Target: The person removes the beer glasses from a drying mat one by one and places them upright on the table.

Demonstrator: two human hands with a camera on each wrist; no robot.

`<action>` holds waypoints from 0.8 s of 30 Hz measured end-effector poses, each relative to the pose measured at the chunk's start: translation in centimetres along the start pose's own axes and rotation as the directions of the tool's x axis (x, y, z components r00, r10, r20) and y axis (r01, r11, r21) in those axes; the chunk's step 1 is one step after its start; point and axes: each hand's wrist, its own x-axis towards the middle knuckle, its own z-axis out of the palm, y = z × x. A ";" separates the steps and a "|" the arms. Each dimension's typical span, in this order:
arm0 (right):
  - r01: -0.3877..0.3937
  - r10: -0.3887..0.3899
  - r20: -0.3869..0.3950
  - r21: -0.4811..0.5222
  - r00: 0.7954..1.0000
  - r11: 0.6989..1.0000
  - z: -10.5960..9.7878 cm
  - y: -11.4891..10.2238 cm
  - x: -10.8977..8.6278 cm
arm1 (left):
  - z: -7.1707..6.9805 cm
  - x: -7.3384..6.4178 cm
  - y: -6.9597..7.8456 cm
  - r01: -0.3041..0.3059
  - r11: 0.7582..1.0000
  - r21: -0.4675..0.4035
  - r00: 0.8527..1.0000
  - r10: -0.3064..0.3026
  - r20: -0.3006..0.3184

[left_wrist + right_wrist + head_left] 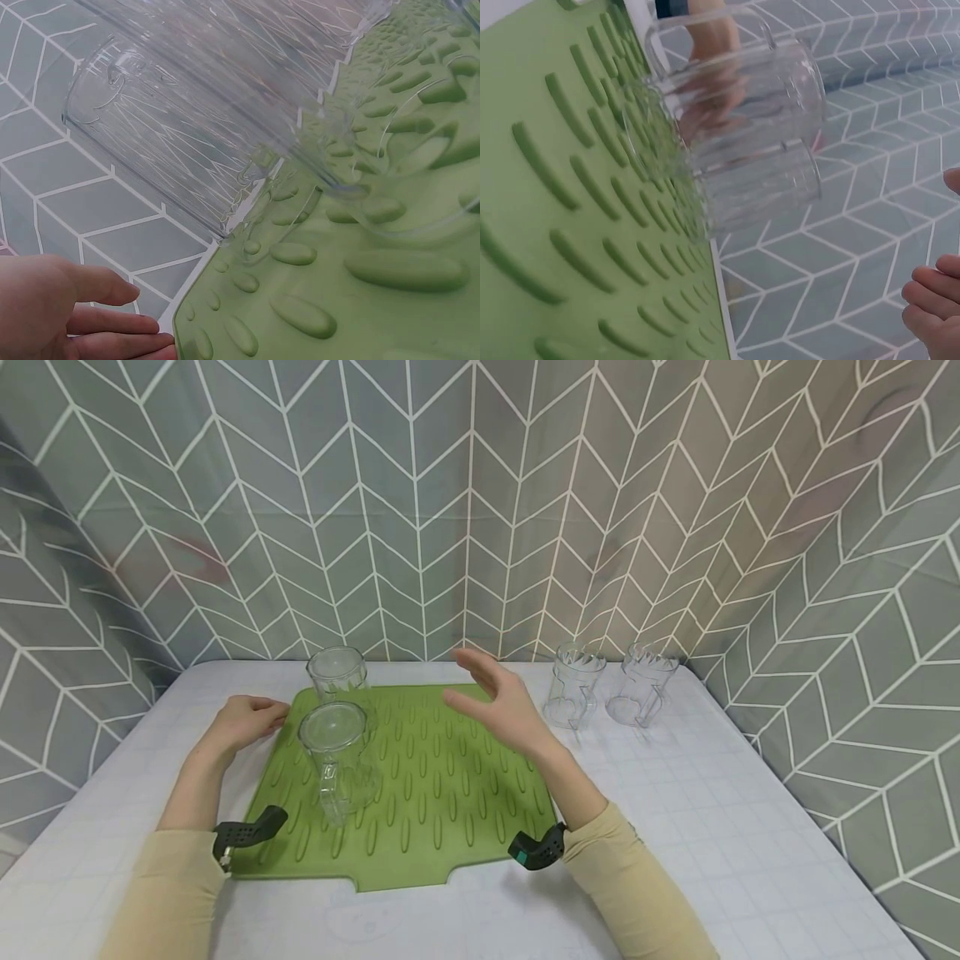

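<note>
My left hand (243, 722) lies at the left edge of a green drying mat (405, 864), fingertips right at its border. Those fingers (112, 322) are extended and hold nothing. Two clear mugs stand on the mat's left part: the front mug (333, 735), its handle toward me, and the back mug (336, 672) behind it. Over the mat's right half hovers my right hand (502, 706), thumb apart from loosely bent fingers, with nothing in it. In the right wrist view this hand (937, 307) shows only partly at the right edge.
Two more clear mugs, a nearer-in one (576, 685) and one farther right (641, 683), stand on the white tablecloth (712, 827) right of the mat. A grey curtain with white chevron lines (450, 527) encloses the table at the back and sides.
</note>
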 end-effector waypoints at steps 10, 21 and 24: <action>-0.005 0.008 0.049 -0.072 0.999 0.997 1.9 -0.8 -0.4 | 0.0 0.1 0.0 -0.007 1.000 0.003 1.000 0.007 -0.008; -0.010 0.019 0.109 -0.080 0.994 0.997 3.6 -1.4 -0.5 | 0.1 0.1 -0.1 -0.002 1.000 0.012 1.000 0.002 -0.010; -0.008 0.019 0.124 -0.087 0.992 0.996 4.1 -1.5 -0.4 | 0.0 0.0 0.0 0.000 1.000 0.012 1.000 0.000 -0.009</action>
